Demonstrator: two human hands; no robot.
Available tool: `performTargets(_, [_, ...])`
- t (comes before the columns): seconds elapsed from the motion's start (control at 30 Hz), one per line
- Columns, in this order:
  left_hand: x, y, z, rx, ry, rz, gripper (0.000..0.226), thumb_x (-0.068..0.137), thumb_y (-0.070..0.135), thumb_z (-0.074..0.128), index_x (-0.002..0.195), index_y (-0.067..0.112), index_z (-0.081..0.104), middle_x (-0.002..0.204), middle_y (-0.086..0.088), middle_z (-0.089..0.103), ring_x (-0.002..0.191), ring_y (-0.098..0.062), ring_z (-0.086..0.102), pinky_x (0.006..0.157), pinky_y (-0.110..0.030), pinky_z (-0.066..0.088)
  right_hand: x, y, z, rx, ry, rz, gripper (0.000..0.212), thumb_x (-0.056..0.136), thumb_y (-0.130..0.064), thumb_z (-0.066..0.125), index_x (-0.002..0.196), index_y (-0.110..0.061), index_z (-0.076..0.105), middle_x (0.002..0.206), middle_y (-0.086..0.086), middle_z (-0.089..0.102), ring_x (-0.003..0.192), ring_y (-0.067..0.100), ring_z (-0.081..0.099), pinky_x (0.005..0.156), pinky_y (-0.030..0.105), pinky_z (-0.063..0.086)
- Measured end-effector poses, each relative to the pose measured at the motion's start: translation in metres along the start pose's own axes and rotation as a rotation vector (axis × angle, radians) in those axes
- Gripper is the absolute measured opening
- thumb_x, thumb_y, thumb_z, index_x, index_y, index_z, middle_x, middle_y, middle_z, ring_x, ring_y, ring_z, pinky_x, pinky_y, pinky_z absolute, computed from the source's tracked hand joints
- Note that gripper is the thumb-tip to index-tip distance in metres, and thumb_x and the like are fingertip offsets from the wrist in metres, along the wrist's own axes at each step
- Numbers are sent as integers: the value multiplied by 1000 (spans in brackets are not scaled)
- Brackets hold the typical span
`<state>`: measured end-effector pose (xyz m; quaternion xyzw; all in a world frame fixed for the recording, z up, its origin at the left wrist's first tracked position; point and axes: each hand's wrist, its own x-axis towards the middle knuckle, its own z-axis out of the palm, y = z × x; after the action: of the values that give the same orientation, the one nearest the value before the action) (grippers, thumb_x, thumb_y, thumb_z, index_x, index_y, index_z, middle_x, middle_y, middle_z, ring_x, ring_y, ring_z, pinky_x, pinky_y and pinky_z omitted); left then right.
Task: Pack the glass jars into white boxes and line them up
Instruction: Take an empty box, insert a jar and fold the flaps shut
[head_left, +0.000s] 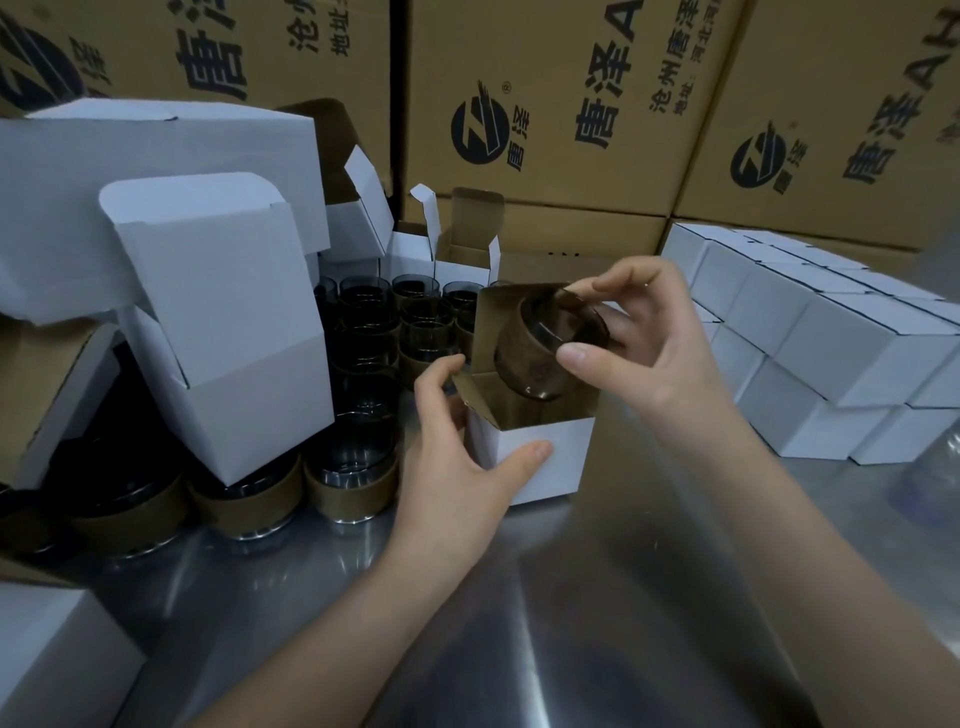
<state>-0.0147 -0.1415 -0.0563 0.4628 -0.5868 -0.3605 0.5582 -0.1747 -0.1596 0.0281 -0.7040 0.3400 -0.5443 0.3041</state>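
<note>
Glass jars (358, 467) wrapped in brown paper bands stand upright in close rows on the left of the steel bench (571, 597). Several open white boxes (223, 332) sit tipped on top of them, flaps up; whether they hold anything cannot be seen. At the middle stands one small white box (540, 457), its lid and side flaps open and its inside brown. The left hand (457, 467) grips it, thumb pressed on the front face and fingers curled at the left flap. The right hand (660, 353) pinches a jar (550, 358) by its rim between thumb and fingertips. The jar is tilted, its base just inside the box's open top. On the right, closed white boxes (831, 338) lie side by side in stacked rows, touching one another. Large brown cartons (561, 104) with black print wall the back.
</note>
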Motion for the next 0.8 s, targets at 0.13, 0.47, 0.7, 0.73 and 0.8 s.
performTargets(0.13, [-1,0,0,16,-3,14,84,73,21,85,130,46,29,126,10,61,118,-7,58,103,-38,48,0,5,0,-104,-40,1,46,71,-29,78,105,-28,47,115,6,62,116,21,61,104,43,47])
performTargets(0.47, [-1,-2,1,31,-17,45,86,72,19,86,133,41,30,123,13,63,117,-5,59,102,-37,49,-1,-1,3,-508,-140,103,41,72,-38,73,103,-30,48,111,-8,61,112,12,55,100,43,45])
performTargets(0.7, [0,-4,3,44,-12,77,86,72,20,86,133,42,29,114,23,63,111,3,59,93,-16,45,-1,-8,3,-622,-240,164,44,76,-28,78,100,-38,43,107,-6,60,108,21,52,94,46,44])
performTargets(0.73, [0,-4,3,49,-10,80,85,72,20,86,132,43,29,112,26,62,110,4,58,90,-11,44,-1,-9,4,-636,-253,176,44,75,-28,78,99,-38,42,105,-8,60,107,20,52,93,44,44])
performTargets(0.8, [0,-5,3,55,1,89,85,71,19,86,130,43,30,112,27,60,108,5,58,86,-6,42,-1,-9,5,-677,-274,189,46,74,-28,78,99,-37,40,102,-10,61,104,18,52,90,40,43])
